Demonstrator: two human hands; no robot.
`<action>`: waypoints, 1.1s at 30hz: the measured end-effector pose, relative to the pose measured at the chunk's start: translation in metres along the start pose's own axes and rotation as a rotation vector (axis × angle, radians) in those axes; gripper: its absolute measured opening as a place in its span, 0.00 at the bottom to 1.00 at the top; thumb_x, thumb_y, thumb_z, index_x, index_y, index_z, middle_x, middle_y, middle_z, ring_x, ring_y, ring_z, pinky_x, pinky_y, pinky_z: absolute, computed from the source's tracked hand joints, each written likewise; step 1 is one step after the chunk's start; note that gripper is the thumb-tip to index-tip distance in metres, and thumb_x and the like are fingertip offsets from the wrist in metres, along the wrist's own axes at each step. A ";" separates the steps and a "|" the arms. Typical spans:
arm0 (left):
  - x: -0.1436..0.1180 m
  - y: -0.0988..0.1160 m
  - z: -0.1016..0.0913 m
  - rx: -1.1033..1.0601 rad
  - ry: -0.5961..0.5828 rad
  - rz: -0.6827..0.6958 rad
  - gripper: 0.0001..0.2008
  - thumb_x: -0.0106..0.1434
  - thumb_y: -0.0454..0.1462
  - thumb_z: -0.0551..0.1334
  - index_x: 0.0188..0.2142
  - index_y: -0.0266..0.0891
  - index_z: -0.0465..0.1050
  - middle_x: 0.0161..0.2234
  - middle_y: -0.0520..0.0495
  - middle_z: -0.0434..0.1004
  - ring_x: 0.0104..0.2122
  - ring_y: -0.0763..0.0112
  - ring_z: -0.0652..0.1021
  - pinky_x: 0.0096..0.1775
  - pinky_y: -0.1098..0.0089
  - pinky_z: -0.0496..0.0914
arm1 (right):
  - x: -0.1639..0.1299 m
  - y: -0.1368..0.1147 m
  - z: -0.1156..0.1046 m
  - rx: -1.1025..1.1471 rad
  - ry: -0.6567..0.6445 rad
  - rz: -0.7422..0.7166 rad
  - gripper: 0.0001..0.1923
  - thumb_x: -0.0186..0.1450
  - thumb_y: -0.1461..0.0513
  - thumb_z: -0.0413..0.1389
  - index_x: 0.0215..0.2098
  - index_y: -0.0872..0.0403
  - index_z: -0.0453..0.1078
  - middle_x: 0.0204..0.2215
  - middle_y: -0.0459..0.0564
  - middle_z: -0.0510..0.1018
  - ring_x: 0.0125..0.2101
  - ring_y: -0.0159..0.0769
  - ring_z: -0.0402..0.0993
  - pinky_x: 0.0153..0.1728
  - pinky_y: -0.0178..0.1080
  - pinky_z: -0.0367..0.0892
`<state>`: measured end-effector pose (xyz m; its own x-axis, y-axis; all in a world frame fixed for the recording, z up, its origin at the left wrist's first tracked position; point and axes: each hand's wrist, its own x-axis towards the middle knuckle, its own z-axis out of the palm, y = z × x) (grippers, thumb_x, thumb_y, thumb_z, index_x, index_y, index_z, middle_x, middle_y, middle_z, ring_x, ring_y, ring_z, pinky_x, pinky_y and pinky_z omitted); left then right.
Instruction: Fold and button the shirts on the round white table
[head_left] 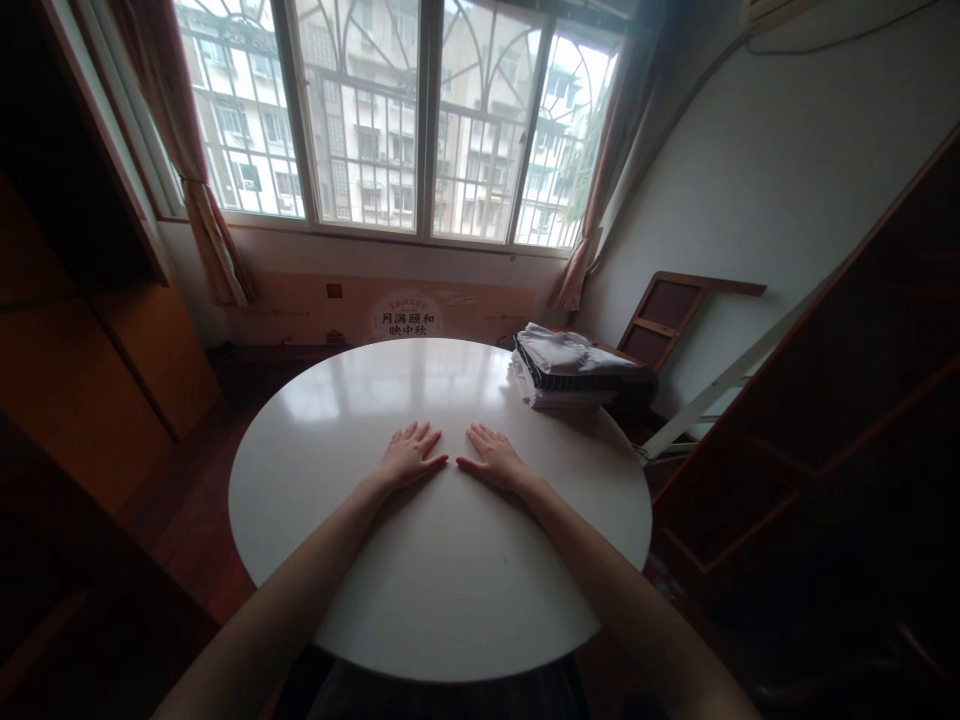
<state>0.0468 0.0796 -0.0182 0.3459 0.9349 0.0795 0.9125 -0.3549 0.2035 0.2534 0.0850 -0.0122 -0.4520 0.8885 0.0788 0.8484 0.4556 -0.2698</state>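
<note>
Both of my hands lie flat on a white round table (442, 600), palms down and holding nothing. My left hand (409, 455) has its fingers spread, with the thumb pointing in toward the middle. A small gap to the right, my right hand (495, 458) rests the same way, thumb tip close to the other thumb but apart from it. Beyond my right hand, near the table's far right edge, sits a stack of folded clothes (562, 368): white pieces above and below a dark striped one.
A wooden chair (664, 318) stands behind the table at the right, near a pale slanted metal frame (712, 395). Barred windows (367, 120) with tied curtains (206, 230) fill the far wall. Below them is an orange printed panel (315, 305). Dark wooden furniture (810, 440) flanks the right.
</note>
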 end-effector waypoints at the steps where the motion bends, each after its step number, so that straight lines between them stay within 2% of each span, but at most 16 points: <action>1: 0.000 0.000 0.000 0.000 -0.001 -0.002 0.33 0.59 0.57 0.44 0.59 0.46 0.54 0.62 0.46 0.48 0.61 0.56 0.49 0.58 0.54 0.46 | 0.000 0.000 0.000 0.002 -0.001 0.001 0.40 0.60 0.41 0.41 0.61 0.57 0.51 0.61 0.55 0.50 0.61 0.44 0.42 0.58 0.48 0.40; 33: 0.000 -0.001 -0.001 -0.006 -0.001 0.008 0.32 0.59 0.57 0.44 0.58 0.45 0.54 0.62 0.45 0.48 0.61 0.56 0.49 0.57 0.54 0.46 | 0.001 0.002 0.002 0.020 0.015 0.006 0.39 0.60 0.42 0.43 0.60 0.57 0.52 0.61 0.55 0.51 0.61 0.44 0.43 0.58 0.48 0.40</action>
<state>0.0457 0.0794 -0.0173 0.3537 0.9319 0.0802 0.9082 -0.3627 0.2088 0.2537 0.0870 -0.0143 -0.4431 0.8918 0.0915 0.8451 0.4495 -0.2895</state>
